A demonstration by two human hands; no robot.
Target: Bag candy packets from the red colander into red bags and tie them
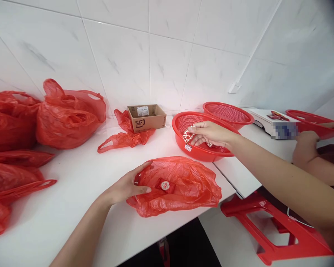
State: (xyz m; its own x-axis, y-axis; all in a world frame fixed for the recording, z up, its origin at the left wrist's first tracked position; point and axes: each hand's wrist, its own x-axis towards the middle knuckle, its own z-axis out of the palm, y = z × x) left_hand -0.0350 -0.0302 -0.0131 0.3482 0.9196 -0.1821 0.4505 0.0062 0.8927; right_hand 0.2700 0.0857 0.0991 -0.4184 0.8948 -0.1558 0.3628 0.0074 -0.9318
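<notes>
My left hand (128, 186) is at the left side of an open red plastic bag (195, 185), its thumb and fingers around the rim. In the bag lies a small red packet (165, 185) with a round white label. Over the near red plastic basket (203, 154), my right hand (207, 132) pinches a red-and-white patterned packet (188, 135). Another patterned piece shows just below my right fingers, partly hidden by the hand.
Full red bags (69, 118) crowd the table's left side. A small cardboard box (147, 120) stands by the wall on a crumpled red bag (122, 140). A second basket (228, 113), a scale (272, 120) with packets, and another person's arms (306, 152) are right, above a red stool (278, 226).
</notes>
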